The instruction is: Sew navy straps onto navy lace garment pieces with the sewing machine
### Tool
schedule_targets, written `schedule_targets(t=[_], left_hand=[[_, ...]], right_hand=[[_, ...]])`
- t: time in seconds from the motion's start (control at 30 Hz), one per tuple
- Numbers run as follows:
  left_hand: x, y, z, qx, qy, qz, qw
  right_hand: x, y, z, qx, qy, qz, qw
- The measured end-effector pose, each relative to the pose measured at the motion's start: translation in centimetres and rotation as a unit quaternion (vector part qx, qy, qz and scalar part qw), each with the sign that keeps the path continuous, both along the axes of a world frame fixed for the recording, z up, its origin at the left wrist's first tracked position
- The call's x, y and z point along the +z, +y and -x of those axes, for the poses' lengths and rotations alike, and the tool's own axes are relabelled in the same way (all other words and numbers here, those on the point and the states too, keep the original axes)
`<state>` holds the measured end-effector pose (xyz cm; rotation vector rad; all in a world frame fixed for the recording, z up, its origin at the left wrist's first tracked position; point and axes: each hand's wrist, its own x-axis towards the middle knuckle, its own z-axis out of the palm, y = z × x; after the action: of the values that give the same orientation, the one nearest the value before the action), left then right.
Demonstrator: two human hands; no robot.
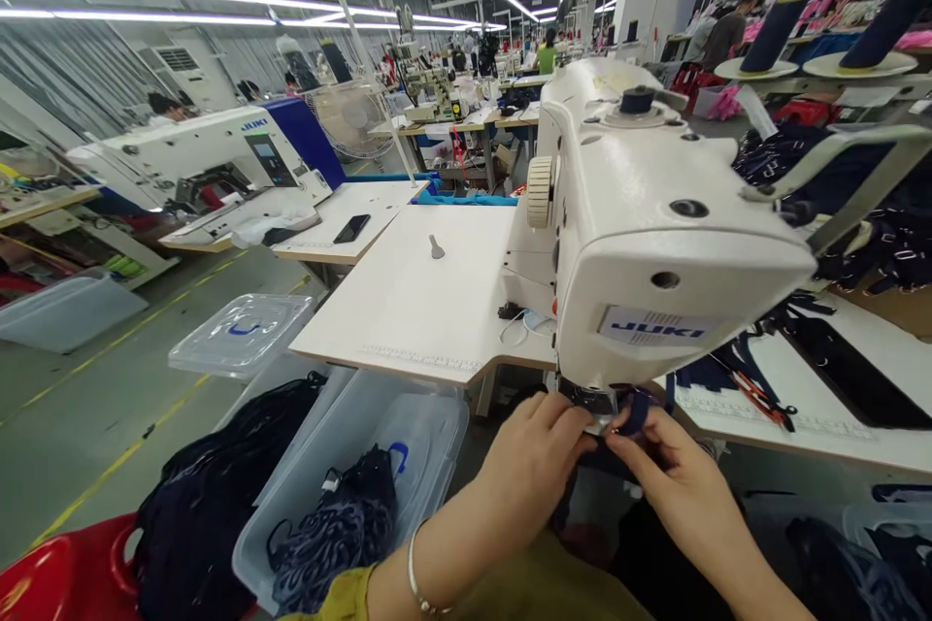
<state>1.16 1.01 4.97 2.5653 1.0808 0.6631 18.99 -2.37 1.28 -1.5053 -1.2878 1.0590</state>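
Under the head of a white JUKI sewing machine [670,243], both hands meet close to the needle area. My right hand [681,475] pinches a dark navy fabric strap [635,412] between thumb and fingers, with part of it looped up above the fingertips. My left hand [528,461] is closed just left of it, its fingertips against the machine's lower front. Whatever lies in those left fingers is hidden. The needle and presser foot are mostly covered by the hands and the machine head.
Orange-handled snips [753,393] lie on the right tabletop among navy straps. A small grey flat piece [436,247] lies on the white table [393,301]. Below left stands a clear plastic bin [437,437] with dark straps, near a red stool [65,568]. A phone [352,228] rests farther back.
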Motion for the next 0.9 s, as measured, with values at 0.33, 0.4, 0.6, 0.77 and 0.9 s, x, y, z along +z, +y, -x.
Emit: schedule_targets(t=[0.33,0.4,0.6,0.77,0.9], left_hand=[[-4.4,0.1,0.4,-0.077,-0.072,-0.228,0.968],[-4.9,-0.6,0.2,-0.039,-0.045,-0.243,0.968],[-5.7,-1.1,0.2,0.001,0.012,-0.245,0.969],[-4.9,-1.1,0.5,-0.01,0.034,-0.25,0.968],[-4.9,-1.2,0.2,0.008,0.04,-0.257,0.966]], right_hand=[[-1.4,2.3,1.1,-0.042,0.12,0.027,0.991],[-1.0,2.5,1.0,-0.028,0.178,0.049,0.982],[-0.6,2.9,0.3,-0.033,0.179,0.026,0.983],[-0.6,3.4,-0.3,-0.03,0.089,-0.016,0.995],[-0.5,3.9,-0.6,-0.021,0.024,-0.03,0.999]])
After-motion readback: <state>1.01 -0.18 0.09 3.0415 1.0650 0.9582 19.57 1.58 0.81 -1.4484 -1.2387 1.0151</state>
